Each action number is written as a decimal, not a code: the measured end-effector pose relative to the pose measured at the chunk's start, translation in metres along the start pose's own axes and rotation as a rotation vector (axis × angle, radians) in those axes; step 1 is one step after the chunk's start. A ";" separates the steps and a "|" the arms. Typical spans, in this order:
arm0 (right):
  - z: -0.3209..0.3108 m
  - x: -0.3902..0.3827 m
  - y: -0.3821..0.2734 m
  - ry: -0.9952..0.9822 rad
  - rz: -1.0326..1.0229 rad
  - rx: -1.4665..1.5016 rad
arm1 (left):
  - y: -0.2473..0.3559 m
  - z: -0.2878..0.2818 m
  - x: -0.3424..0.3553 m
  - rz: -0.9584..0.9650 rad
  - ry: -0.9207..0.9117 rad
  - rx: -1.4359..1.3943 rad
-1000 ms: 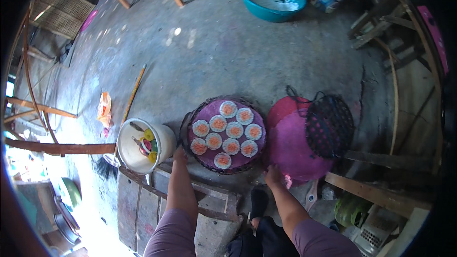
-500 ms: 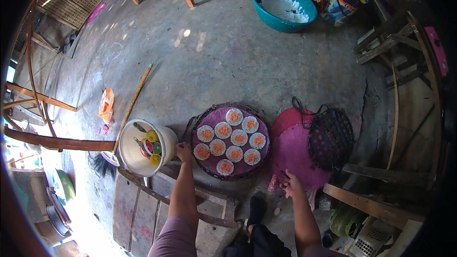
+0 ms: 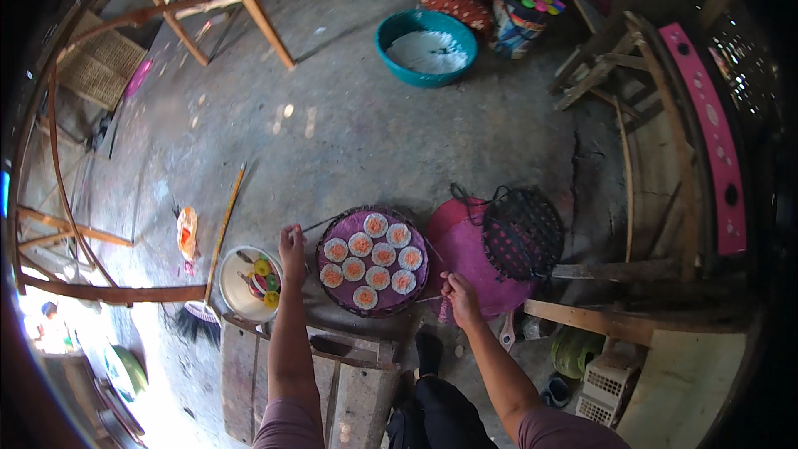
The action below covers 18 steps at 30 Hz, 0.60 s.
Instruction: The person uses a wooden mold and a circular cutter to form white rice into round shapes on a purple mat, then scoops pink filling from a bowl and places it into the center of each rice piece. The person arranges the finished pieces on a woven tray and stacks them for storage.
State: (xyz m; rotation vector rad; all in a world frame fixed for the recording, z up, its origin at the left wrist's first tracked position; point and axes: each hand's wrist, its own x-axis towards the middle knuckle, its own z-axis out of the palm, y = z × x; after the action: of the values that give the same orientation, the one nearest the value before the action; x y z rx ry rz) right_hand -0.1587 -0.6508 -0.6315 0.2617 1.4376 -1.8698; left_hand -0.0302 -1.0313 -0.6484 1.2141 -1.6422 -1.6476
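Note:
A round woven tray (image 3: 374,313) with a purple lining carries several white round cakes (image 3: 382,254) topped with orange. Off its left edge my left hand (image 3: 292,251) is closed on a dark cord handle (image 3: 322,221) that runs taut to the tray's rim. To the right of the tray, my right hand (image 3: 462,298) is closed around a thin cord (image 3: 430,251) stretched from the opposite rim. My fingers hide where the cords end.
Beside my left forearm stands a white bucket (image 3: 241,308) with colourful molds. A pink-purple round mat (image 3: 465,258) and a dark woven basket (image 3: 522,234) lie right of the tray. Farther off are a teal basin (image 3: 424,75) of white stuff, a broom (image 3: 226,233) and a wooden bench (image 3: 357,391).
My left hand has risen, drawing the tray's left cord taut. My right hand has moved left toward the tray, its cord now stretched too. The whole view has shifted.

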 end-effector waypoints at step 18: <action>0.036 -0.532 -0.446 0.096 -0.458 -0.683 | 0.605 0.000 -0.306 0.369 -0.864 0.119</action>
State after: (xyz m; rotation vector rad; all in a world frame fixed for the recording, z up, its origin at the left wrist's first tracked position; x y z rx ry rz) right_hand -0.0727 -0.4131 0.0163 -0.3428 2.2412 -1.5785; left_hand -0.0260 -0.8539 0.0059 0.1600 -2.3006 -1.9579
